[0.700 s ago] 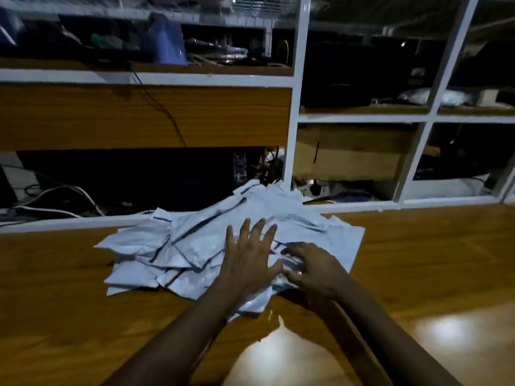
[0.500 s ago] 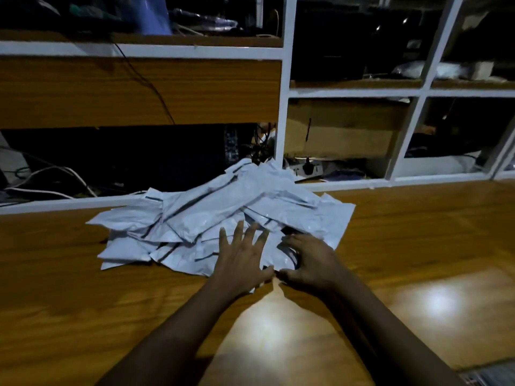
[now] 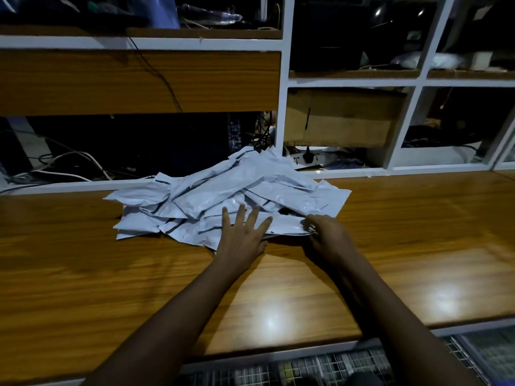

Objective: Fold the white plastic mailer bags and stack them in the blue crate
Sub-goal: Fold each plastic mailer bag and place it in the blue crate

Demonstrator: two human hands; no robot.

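— Head view: where are the bags?
— Piled on the table. The left hand lies flat on the front bag, fingers spread.
— And the right hand?
— It pinches that bag's end.

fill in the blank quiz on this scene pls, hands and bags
1. The left hand lies flat on the bags with its fingers ____.
2. The right hand pinches the nearest bag by its ____ end.
3. The bags lie in a loose pile on a ____ table.
Missing words: spread; right; wooden.
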